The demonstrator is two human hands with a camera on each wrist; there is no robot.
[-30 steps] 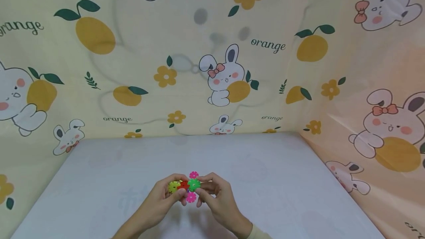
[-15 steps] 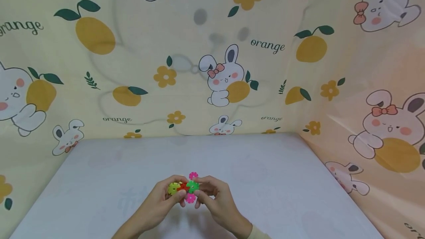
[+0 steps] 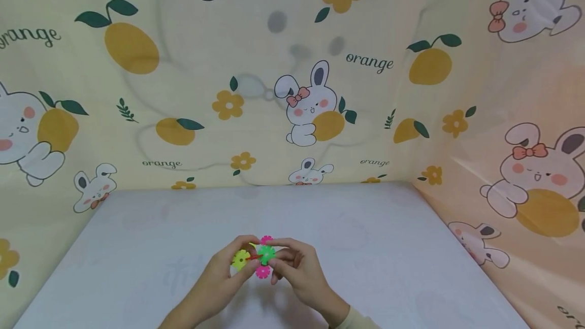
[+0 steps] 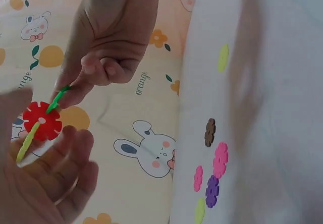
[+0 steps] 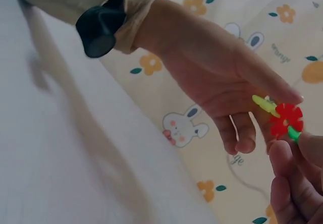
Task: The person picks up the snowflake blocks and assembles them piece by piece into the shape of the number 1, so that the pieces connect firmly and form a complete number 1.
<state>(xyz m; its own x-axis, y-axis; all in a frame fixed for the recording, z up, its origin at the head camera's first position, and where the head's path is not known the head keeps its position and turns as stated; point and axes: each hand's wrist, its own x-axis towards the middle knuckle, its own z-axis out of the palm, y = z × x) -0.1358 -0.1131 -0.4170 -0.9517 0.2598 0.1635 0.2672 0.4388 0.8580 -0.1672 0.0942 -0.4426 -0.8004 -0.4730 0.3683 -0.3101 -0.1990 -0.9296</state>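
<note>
Three notched plastic building discs are joined in a chain: yellow (image 3: 241, 260), red (image 4: 42, 120) and green (image 3: 267, 255). The red one shows its face in both wrist views and its edge in the head view. My right hand (image 3: 303, 273) pinches the green disc near its rim with thumb and fingertips. Around the yellow and red discs, my left hand (image 3: 224, 275) has its index finger and thumb spread apart, a gap showing between their tips. In the right wrist view, the left fingertips lie close by the red disc.
On the white tabletop (image 3: 365, 248) lie loose discs: a brown disc (image 4: 210, 132), a large pink disc (image 4: 220, 159), a small pink disc (image 4: 198, 178), a purple disc (image 4: 212, 191) and yellow discs (image 4: 223, 58). Behind stands a patterned curtain (image 3: 292, 65) with rabbits and oranges.
The red disc has turned from face-on to edge-on in the head view. The left index finger and thumb have spread apart, uncovering more of the discs. The right hand keeps hold of the green disc.
</note>
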